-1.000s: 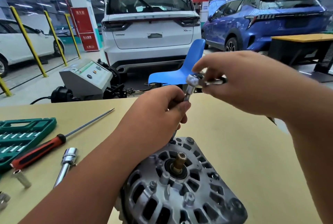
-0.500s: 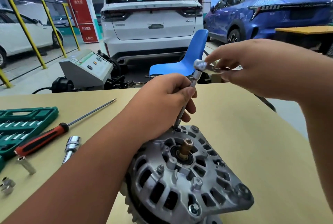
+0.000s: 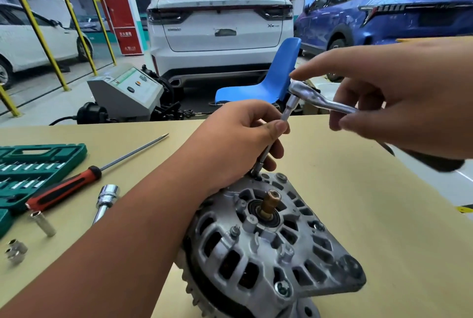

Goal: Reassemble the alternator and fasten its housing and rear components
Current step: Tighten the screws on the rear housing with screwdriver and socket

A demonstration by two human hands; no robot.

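The grey cast alternator (image 3: 268, 248) lies on the tan table (image 3: 358, 202) with its rear housing up and a brass shaft end (image 3: 270, 201) sticking out of the middle. A chrome ratchet (image 3: 317, 99) carries a long thin extension bar (image 3: 271, 146) whose tip sits on a bolt at the housing's far edge. My left hand (image 3: 238, 143) pinches the extension bar between thumb and fingers, with its heel resting on the housing. My right hand (image 3: 399, 97) holds the ratchet handle, index finger stretched over the ratchet head.
Left of the alternator lie a red-handled screwdriver (image 3: 64, 189), a chrome extension (image 3: 106, 201), loose sockets (image 3: 42, 223) and a green socket case (image 3: 33, 172). Beyond the table stand a blue chair (image 3: 271, 79), a grey machine (image 3: 128, 92) and parked cars.
My right hand has swung the ratchet handle round to the right and its fingers have loosened on it. My left hand still holds the bar on the same bolt.
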